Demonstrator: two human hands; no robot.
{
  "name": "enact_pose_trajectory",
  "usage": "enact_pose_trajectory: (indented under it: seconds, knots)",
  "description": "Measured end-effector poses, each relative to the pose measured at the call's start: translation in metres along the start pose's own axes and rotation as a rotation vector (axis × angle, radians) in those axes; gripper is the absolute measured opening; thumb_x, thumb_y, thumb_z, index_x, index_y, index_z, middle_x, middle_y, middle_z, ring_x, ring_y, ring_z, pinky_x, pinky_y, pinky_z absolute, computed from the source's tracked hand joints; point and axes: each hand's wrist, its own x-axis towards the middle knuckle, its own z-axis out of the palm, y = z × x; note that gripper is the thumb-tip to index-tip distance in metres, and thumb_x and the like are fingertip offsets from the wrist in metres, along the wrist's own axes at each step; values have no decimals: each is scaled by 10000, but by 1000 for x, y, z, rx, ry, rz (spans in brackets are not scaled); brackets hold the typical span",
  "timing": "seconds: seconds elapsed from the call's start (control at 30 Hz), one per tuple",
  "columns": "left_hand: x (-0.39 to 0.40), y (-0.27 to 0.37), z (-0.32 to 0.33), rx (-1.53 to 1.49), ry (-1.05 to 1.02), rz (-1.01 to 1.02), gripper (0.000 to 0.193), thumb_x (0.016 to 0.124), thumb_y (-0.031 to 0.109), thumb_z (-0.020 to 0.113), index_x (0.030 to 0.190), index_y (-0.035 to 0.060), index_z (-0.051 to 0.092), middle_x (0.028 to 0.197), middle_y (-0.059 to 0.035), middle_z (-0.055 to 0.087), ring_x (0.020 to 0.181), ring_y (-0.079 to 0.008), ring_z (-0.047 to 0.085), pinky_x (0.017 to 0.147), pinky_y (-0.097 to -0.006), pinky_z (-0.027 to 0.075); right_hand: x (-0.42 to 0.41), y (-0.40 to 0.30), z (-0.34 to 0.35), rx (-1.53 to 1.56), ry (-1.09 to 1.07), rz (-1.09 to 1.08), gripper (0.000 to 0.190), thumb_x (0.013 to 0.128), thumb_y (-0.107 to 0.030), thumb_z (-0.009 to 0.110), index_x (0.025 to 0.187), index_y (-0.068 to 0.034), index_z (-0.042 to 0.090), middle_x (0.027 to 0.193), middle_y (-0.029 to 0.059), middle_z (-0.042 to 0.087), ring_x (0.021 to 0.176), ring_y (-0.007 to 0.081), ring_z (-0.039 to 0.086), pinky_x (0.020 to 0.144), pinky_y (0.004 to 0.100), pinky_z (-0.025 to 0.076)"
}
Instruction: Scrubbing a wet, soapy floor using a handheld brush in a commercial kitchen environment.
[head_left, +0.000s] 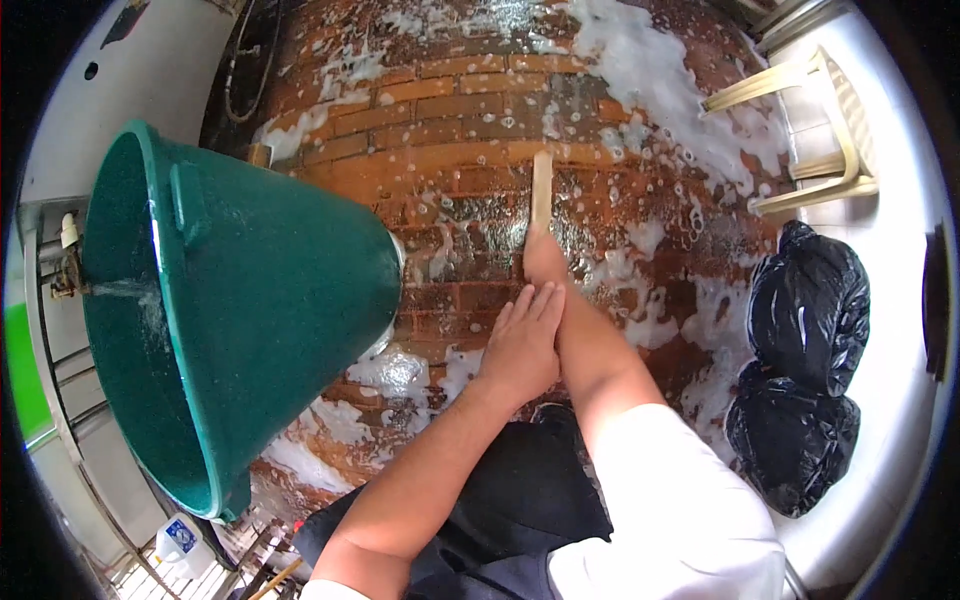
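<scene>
My right hand (545, 259) is stretched forward over the wet brick floor (450, 109), closed on the near end of a pale, flat stick (542, 187). The stick points away from me; its material is unclear. My left hand (523, 346) has its fingers extended and holds nothing. It rests against my right forearm near the wrist. White foam (652, 67) lies in patches over the bricks around both hands. Left of them is a large green plastic tub (277, 277), its mouth facing left in this view. Water runs into it from a metal tap (69, 276).
Two black plastic bags (810, 307) rest along the right side, below a cream plastic chair (844, 135). A hose (244, 116) hangs at the upper left. A metal rack (56, 390) stands beside the tub, with a white plastic jug (182, 547) at the lower left.
</scene>
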Motion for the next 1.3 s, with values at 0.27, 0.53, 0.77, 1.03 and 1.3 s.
enact_pose_trajectory:
  seconds: [0.27,0.53,0.77,1.03,1.3]
  knots:
    - [0,-37,2,242,-169,-283,656,916,198,527,1495,-23,309,1576,-227,281,1476,-376,242,1201,-494,210,-33,61,8,-181,20,18,599,1032,-499,311,1101,19,604,1028,318,660,1030,480,628,899,573,475]
    - [-11,-63,-18,377,-125,-343,797,942,398,562,1527,-25,225,1600,-224,225,1493,-376,189,1210,-491,171,-111,63,26,-177,-87,88,601,1032,-487,327,1231,16,591,1131,312,635,1095,454,609,925,533,479]
    - [-21,-56,10,275,-134,-284,785,983,466,481,1534,-24,211,1601,-241,206,1495,-386,178,1220,-473,147,29,-15,-36,-83,-212,160,555,1029,-449,353,1056,18,651,1057,287,672,1041,460,639,890,543,499]
    - [-18,-43,-14,316,-153,-282,774,968,434,523,1524,-26,242,1589,-244,236,1485,-390,206,1211,-481,173,-68,71,13,-243,-14,148,549,1021,-491,342,1206,-28,571,1134,280,651,1092,436,622,951,563,451]
    - [-38,-56,-17,283,-103,-251,773,952,416,549,1520,-20,259,1583,-242,254,1483,-394,213,1204,-493,186,41,23,-47,-245,-45,48,519,1017,-437,400,1047,18,646,948,245,697,882,411,695,757,503,549]
